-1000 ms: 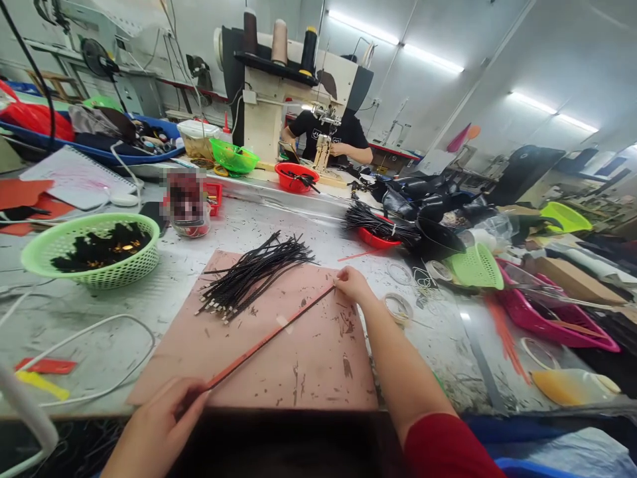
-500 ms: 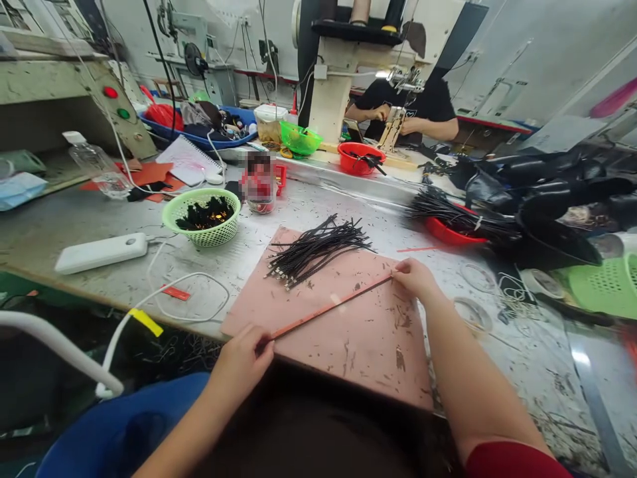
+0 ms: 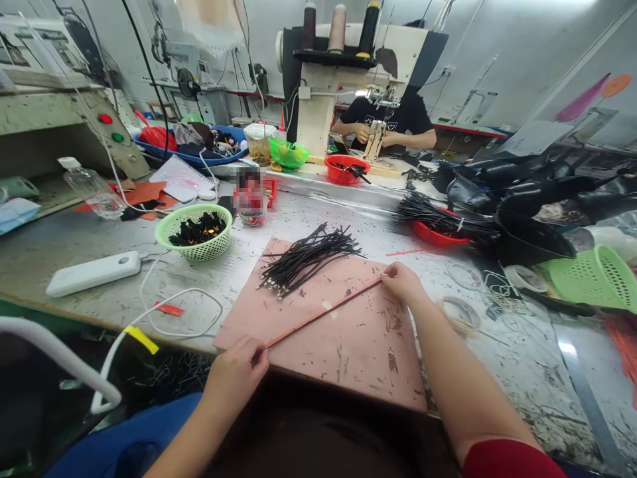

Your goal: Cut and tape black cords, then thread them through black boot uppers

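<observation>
A thin red-orange strip point(image 3: 323, 313) stretches diagonally across a pink work mat point(image 3: 343, 345) on the bench. My left hand point(image 3: 239, 372) pinches its near end at the mat's front edge. My right hand point(image 3: 401, 282) pinches its far end near the mat's right side. A pile of thin black cords with metal tips point(image 3: 306, 259) lies on the mat's far part, apart from both hands.
A green basket point(image 3: 194, 232) of dark pieces, a white power bank point(image 3: 92, 272) with cable and a jar point(image 3: 250, 199) sit to the left. Red trays point(image 3: 438, 234) point(image 3: 347, 168), tape rolls point(image 3: 460, 313), black leather parts and a green basket point(image 3: 592, 279) lie right. A person works at a sewing machine point(image 3: 343, 79) behind.
The view has swung left and settled. Both hands keep the strip stretched between them, in about the same place on the mat.
</observation>
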Demonstrator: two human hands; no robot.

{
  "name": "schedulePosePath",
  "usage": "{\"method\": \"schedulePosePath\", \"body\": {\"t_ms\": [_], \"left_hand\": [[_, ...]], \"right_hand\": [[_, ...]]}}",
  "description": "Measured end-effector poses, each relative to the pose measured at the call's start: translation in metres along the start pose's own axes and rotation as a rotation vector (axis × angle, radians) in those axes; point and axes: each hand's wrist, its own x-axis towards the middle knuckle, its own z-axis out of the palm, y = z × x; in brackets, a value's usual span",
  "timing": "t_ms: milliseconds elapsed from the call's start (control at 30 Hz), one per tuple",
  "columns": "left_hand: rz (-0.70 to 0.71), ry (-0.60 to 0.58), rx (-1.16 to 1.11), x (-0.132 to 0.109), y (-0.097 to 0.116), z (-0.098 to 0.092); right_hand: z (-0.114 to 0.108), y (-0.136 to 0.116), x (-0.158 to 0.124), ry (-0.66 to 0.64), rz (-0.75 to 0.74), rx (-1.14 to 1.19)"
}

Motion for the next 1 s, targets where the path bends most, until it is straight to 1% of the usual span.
{"method": "schedulePosePath", "body": {"t_ms": [100,200,300,367,433,500,567,667,733,800,900,1000], "left_hand": [[-0.022,0.009,-0.041,0.002,0.0,-0.001],[-0.111,0.005,-0.17,0.004,0.0,-0.004],[-0.259,-0.051,-0.432,0.006,0.004,-0.007],[-0.388,-0.104,-0.649,0.01,0.01,-0.008],[-0.531,-0.121,-0.867,0.017,0.019,-0.007],[-0.656,-0.133,-1.063,0.026,0.032,-0.003],[-0.72,-0.158,-1.219,0.035,0.051,0.002],[-0.766,-0.186,-1.423,0.043,0.085,0.008],[-0.827,-0.194,-1.558,0.045,0.107,0.012],[-0.854,-0.178,-1.646,0.045,0.124,0.016],[-0.875,-0.153,-1.695,0.041,0.14,0.021],[-0.914,-0.138,-1.729,0.033,0.149,0.023]], "right_hand": [[-0.001,0.001,-0.009,0.055,-0.038,-0.038],[-0.014,0.015,-0.023,0.126,-0.047,-0.079],[-0.041,0.047,-0.035,0.194,0.019,-0.128],[-0.062,0.071,-0.041,0.23,0.083,-0.16],[-0.08,0.093,-0.046,0.251,0.125,-0.182],[-0.087,0.107,-0.048,0.242,0.129,-0.191],[-0.084,0.113,-0.049,0.209,0.103,-0.181],[-0.067,0.109,-0.05,0.179,0.039,-0.136],[-0.057,0.102,-0.053,0.202,-0.003,-0.086],[-0.052,0.094,-0.06,0.256,-0.041,-0.009],[-0.047,0.073,-0.084,0.357,-0.109,0.141],[-0.034,0.041,-0.125,0.398,-0.203,0.39]]}}
